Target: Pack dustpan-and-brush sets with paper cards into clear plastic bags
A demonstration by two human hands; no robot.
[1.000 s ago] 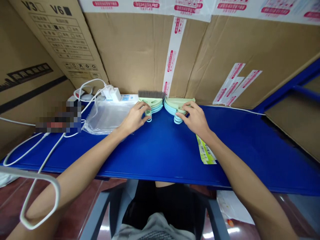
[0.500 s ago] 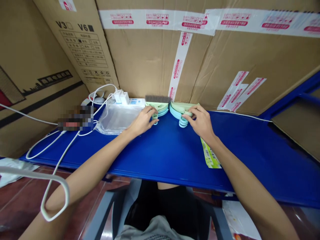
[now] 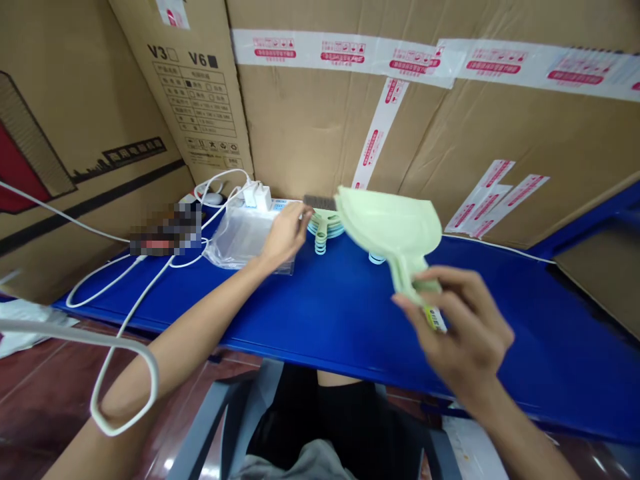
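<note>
We note: right hand [image 3: 465, 330] has lifted a pale green dustpan [image 3: 393, 220] off the dustpan pile [image 3: 377, 259], now raised right of and nearer us than the brush stack [image 3: 325, 220]; left hand [image 3: 285, 237] has shifted to that stack's left edge, contact unclear.

Dustpan [image 3: 385, 217] held up over the counter [image 3: 310, 313]

From here I see the right grip [image 3: 465, 330] pinching the pale green dustpan by its handle, pan end toward the wall of cardboard [image 3: 320, 127]. Beneath, a packet [image 3: 435, 319] peeks out past the handle, and light blue rings [image 3: 376, 258] show below the pan's edge. The left grip [image 3: 286, 237] hovers by a stack of brushes [image 3: 327, 222], green on top, blue under, dark bristles facing back; whether its fingertips touch the stack, I can't tell. Clear bags [image 3: 240, 241] lie just beside that wrist. Behind them sits a white plug [image 3: 258, 197], with white cables [image 3: 120, 293] looping off along the left.
</note>
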